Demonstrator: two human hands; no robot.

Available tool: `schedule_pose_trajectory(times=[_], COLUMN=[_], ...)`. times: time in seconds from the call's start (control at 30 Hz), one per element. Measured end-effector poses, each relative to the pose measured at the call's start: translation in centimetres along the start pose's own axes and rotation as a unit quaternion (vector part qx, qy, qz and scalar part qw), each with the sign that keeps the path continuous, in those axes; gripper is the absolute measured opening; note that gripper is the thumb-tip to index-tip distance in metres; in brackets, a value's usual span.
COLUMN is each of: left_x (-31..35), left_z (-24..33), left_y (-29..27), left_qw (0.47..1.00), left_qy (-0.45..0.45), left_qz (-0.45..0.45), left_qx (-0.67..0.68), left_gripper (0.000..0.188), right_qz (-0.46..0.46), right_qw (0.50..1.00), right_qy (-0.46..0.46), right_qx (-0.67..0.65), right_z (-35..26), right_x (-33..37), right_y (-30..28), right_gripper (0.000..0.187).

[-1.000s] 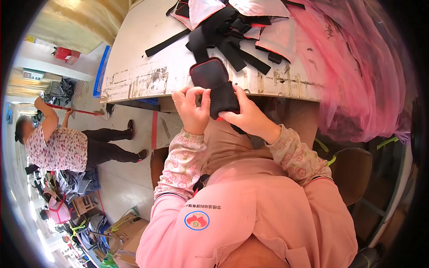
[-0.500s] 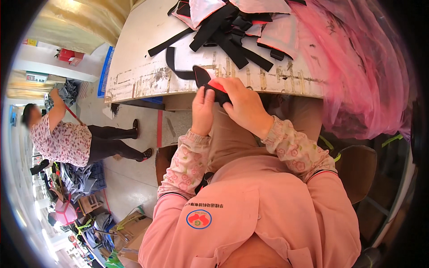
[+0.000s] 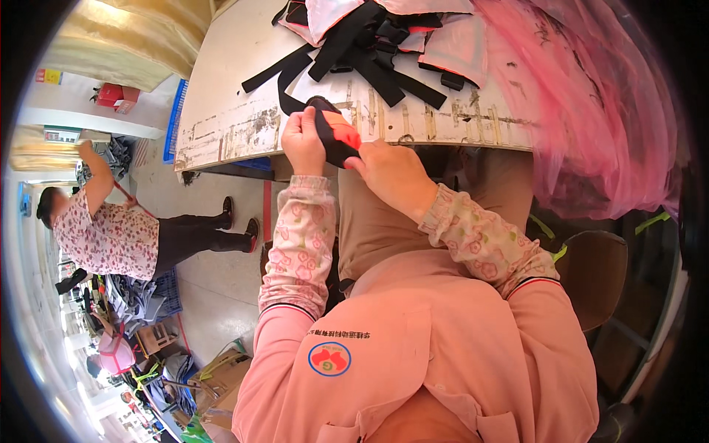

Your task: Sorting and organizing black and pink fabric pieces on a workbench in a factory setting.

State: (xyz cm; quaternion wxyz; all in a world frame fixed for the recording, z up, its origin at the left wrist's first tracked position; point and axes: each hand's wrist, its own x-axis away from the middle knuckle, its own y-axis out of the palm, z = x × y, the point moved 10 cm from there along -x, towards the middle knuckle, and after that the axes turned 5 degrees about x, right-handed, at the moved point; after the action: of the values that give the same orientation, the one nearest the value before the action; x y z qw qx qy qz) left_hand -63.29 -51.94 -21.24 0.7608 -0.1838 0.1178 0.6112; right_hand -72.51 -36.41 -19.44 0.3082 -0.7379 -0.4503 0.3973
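Small black fabric pouch with a bright orange-red panel (image 3: 337, 134), upper centre of the frame, right over the near edge of the scuffed white desk (image 3: 221, 122)! Left hand (image 3: 303, 144) pinches its left side; right hand (image 3: 393, 172) seems to pinch its lower right corner. Best play, I'd judge: anchor firmly left, work the right evenly, no yanking, black webbing strap (image 3: 283, 92) free of snags. Right fingertips, partly hidden; pouch's far side, unseen; the strap's join, if any, can't be made out.

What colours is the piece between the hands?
The piece is black and bright orange-red; head view shows it best.
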Motion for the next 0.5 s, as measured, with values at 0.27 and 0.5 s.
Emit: schedule_pose_trajectory(times=[0.27,0.5], left_x=[-5.8,-8.8], left_z=[-5.2,-9.5], left_y=[-9.2,-28.5], left_qw=[0.962,0.88], left_qy=[0.011,-0.098], left_qz=[0.122,0.202], left_qx=[-0.243,-0.418], left_gripper=[0.036,0.04], right_qz=[-0.112,-0.174], right_qw=[0.986,0.954], right_qy=[-0.021,-0.122], right_qx=[-0.12,-0.209], right_z=[-3.2,-7.1], right_x=[1.9,7.3], right_y=[1.8,-0.4], right_gripper=[0.038,0.037])
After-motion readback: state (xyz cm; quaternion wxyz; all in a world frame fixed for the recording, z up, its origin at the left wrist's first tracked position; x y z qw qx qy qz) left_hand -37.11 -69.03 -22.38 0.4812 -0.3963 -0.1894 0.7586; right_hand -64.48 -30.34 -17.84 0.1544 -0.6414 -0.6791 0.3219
